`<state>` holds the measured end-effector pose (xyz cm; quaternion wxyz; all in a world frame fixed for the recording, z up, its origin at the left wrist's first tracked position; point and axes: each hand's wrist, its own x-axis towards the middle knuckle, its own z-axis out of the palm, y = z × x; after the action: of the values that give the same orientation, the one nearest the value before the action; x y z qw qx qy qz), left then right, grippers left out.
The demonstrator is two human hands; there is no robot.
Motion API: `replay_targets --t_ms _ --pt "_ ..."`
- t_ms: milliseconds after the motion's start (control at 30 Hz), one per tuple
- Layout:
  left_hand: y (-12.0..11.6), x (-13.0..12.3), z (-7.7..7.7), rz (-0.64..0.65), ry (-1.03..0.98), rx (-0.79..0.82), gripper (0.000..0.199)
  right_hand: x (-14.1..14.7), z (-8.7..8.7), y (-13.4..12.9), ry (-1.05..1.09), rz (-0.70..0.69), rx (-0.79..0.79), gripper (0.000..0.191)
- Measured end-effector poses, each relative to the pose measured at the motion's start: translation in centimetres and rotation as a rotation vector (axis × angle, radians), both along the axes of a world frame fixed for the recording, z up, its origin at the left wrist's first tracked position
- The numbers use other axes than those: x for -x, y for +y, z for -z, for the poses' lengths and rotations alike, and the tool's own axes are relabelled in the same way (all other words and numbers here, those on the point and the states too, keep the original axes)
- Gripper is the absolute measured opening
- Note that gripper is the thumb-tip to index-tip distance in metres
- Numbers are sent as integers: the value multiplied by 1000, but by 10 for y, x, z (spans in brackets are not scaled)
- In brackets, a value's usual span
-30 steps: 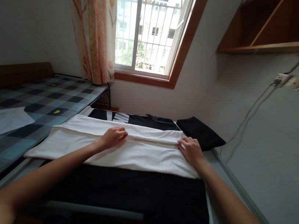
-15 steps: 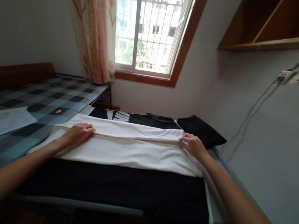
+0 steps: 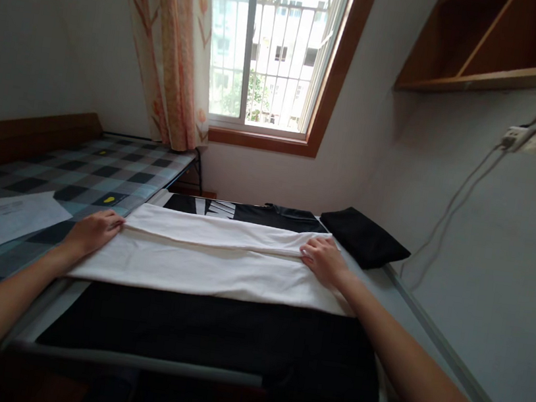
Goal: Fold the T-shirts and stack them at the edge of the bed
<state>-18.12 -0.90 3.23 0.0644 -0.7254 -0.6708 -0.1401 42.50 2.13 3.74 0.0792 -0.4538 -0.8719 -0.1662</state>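
Note:
A white cloth [image 3: 208, 271], which looks like part of a garment, stretches across the table with a folded strip along its far side. Black fabric [image 3: 209, 332] shows in front of it, and black fabric with white printing [image 3: 251, 214] shows behind; I cannot tell whether these are one piece. My left hand [image 3: 94, 231] is closed at the left end of the folded strip, fingertips pinching its edge. Near the right end, my right hand [image 3: 322, 258] is closed on the strip's near edge, its fingertips partly hidden.
A folded black cloth [image 3: 362, 237] lies at the table's back right corner, beside the wall. On the left is a checkered bed [image 3: 137, 172] with paper sheets [image 3: 16, 219]. Cables [image 3: 467, 182] hang from a wall socket [image 3: 516, 138], below a wooden shelf [image 3: 499, 77].
My left hand has slid left from the strip to its left end. My right hand has shifted slightly left, inward along the strip. The left edge of the white cloth has drawn inward.

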Motion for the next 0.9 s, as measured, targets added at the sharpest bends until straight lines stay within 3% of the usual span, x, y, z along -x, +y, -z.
replay_targets --t_ms 133,233,300,467,600,733,900 --pt "0 4 0 -47 -162 -3 20 9 2 1 -12 -16 -23 15" --pt "1 7 0 -36 -200 17 19 5 3 0 -14 -24 -51 22" --pt "1 8 -2 -96 -204 3 21 2 2 0 9 -23 -75 24" --pt "-14 5 -21 -90 -192 -86 28 -4 -7 -4 88 -12 -198 26" --pt "-36 -4 -34 -28 -188 -17 24 -12 -1 -11 45 -60 -188 24" --pt "-47 -3 -22 43 -186 84 21 -24 13 -17 6 -68 -125 22" --pt "-41 14 1 5 -157 20 23 -38 10 -17 43 -4 -116 19"
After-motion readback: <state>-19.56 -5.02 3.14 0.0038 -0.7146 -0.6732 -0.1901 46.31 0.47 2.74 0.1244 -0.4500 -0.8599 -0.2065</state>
